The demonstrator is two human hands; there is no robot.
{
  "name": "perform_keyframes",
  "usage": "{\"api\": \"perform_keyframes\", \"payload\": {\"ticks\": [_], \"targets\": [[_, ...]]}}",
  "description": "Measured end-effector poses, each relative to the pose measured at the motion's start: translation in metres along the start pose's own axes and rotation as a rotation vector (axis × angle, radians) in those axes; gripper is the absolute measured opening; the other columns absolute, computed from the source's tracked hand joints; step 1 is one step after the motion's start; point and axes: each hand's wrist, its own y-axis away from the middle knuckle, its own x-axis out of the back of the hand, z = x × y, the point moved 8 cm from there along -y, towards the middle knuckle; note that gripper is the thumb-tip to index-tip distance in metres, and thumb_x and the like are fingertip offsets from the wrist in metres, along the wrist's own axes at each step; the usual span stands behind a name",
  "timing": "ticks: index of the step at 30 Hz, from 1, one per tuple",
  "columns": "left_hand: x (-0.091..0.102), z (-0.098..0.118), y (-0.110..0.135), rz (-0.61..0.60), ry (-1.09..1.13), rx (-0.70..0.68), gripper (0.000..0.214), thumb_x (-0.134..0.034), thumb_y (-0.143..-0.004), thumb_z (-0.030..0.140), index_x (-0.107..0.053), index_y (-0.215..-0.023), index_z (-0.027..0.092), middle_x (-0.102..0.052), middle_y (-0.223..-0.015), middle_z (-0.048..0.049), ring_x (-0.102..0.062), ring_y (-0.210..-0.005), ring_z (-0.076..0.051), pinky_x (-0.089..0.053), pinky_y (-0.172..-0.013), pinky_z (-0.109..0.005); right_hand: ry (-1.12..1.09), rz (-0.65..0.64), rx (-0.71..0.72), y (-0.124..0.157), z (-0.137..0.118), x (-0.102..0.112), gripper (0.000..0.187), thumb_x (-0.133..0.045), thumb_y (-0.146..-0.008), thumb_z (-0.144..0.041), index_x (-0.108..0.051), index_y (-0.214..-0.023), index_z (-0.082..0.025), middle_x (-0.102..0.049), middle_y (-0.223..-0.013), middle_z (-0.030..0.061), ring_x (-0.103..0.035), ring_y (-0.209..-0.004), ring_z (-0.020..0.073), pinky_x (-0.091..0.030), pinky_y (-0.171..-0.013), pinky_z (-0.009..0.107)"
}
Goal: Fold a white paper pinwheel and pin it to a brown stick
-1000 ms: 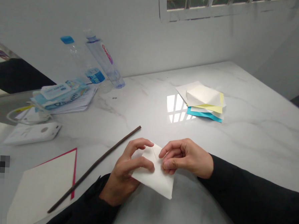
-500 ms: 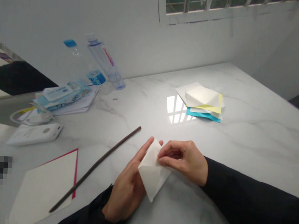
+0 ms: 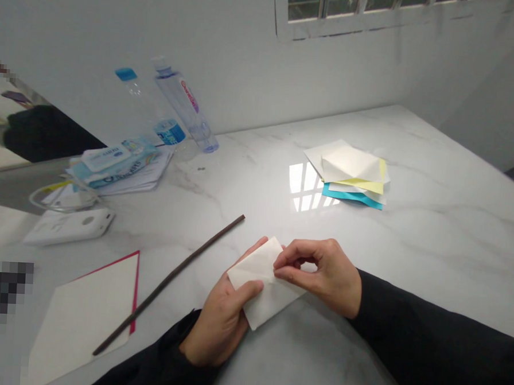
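Note:
A folded sheet of cream paper point(image 3: 272, 299) lies across the palm of my left hand point(image 3: 222, 317), whose thumb presses on its face while the fingers support it from behind. My right hand point(image 3: 321, 273) is closed, its thumb and index finger pinching the paper near its upper right side. Left of my hands, a thin dark brown stick point(image 3: 177, 274) rests on the table. Its lower end crosses a square stack of cream paper point(image 3: 87, 310) with a red sheet showing at the edge.
A pile of folded white, yellow and blue papers point(image 3: 353, 166) sits at the back right. Two plastic bottles point(image 3: 188, 105) and a pack of wipes point(image 3: 116, 162) stand at the back left, near a white power bank with a cable point(image 3: 72, 227). A person's dark sleeve shows far left.
The folded paper's raised flaps have come down, so it now looks flatter. My left thumb has moved onto its face. The right hand keeps nearly the same pinch.

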Motion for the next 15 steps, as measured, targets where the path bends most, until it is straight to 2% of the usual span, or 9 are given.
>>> {"api": "perform_keyframes", "payload": {"ticks": [5, 8, 11, 15], "targets": [[-0.002, 0.005, -0.001, -0.015, 0.005, -0.029, 0.064, -0.076, -0.082, 0.019, -0.058, -0.143, 0.023, -0.075, -0.119, -0.0090, -0.071, -0.104, -0.028, -0.052, -0.101, -0.040, 0.161, -0.056, 0.042, 0.001, -0.002, -0.001, 0.005, -0.077, -0.086, -0.025, -0.082, -0.087, -0.027, -0.076, -0.077, -0.0032, -0.060, -0.068, 0.0132, -0.049, -0.071, 0.028], [-0.003, 0.003, -0.001, -0.019, 0.026, -0.029, 0.055, -0.075, -0.081, 0.017, -0.063, -0.134, 0.021, -0.076, -0.114, -0.0077, -0.071, -0.102, -0.027, -0.051, -0.100, -0.039, 0.175, -0.062, 0.017, 0.001, 0.004, -0.002, 0.007, -0.076, -0.086, -0.023, -0.081, -0.090, -0.026, -0.078, -0.079, -0.0033, -0.063, -0.069, 0.0132, -0.049, -0.071, 0.028], [-0.002, -0.001, -0.001, -0.008, 0.031, -0.012, 0.050, -0.073, -0.080, 0.016, -0.064, -0.129, 0.020, -0.076, -0.110, -0.0070, -0.070, -0.100, -0.026, -0.052, -0.094, -0.035, 0.170, -0.075, 0.001, 0.002, 0.007, -0.004, 0.008, -0.076, -0.087, -0.023, -0.080, -0.093, -0.025, -0.080, -0.082, -0.0027, -0.068, -0.071, 0.0138, -0.051, -0.071, 0.027], [-0.003, -0.003, 0.002, 0.016, 0.016, 0.000, 0.045, -0.072, -0.080, 0.016, -0.065, -0.124, 0.019, -0.075, -0.107, -0.0068, -0.070, -0.099, -0.025, -0.051, -0.086, -0.032, 0.248, -0.120, 0.044, 0.005, 0.001, -0.009, 0.009, -0.074, -0.087, -0.018, -0.078, -0.086, -0.026, -0.078, -0.078, -0.0039, -0.065, -0.066, 0.0128, -0.050, -0.069, 0.026]]}}
